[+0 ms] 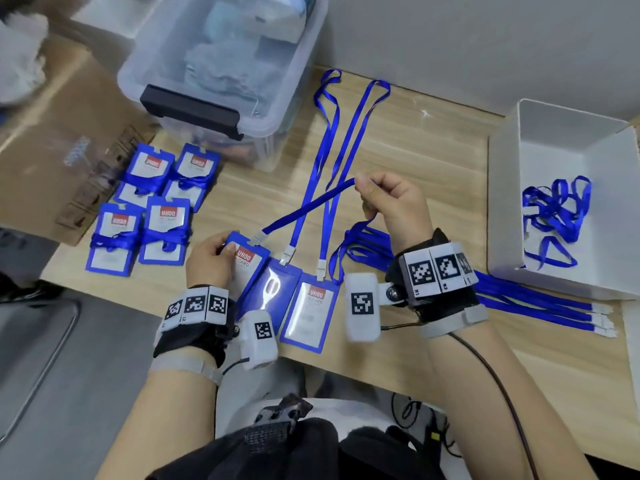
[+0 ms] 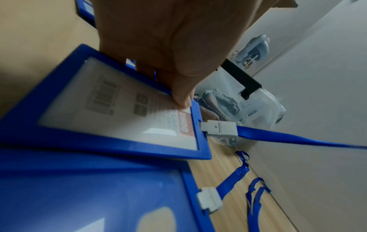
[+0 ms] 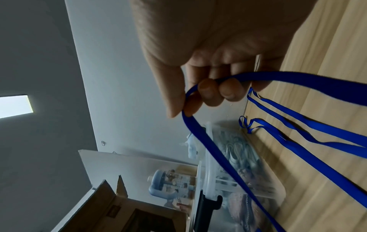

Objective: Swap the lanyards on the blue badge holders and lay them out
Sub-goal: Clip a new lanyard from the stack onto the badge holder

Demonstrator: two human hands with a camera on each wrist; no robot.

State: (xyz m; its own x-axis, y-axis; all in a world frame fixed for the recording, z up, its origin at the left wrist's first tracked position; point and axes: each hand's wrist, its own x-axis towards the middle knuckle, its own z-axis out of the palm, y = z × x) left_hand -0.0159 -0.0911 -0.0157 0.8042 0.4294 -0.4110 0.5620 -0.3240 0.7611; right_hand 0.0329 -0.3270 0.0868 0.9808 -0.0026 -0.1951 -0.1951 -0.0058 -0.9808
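Head view: light wood-grain worktop (image 1: 398, 133) against plain grey wall (image 1: 485, 36). Left hand (image 1: 211, 259) pinching blue badge holder (image 1: 251, 268), raised at near edge over two holders lying flat. Right hand (image 1: 391, 202) curled round its blue lanyard (image 1: 308, 209), strap lifted. Four wrapped holders (image 1: 138, 206) at left, beside cardboard box (image 1: 52, 140). Clear storage bin (image 1: 225, 74) behind. White tray (image 1: 512, 202) at right holding tangled lanyards.
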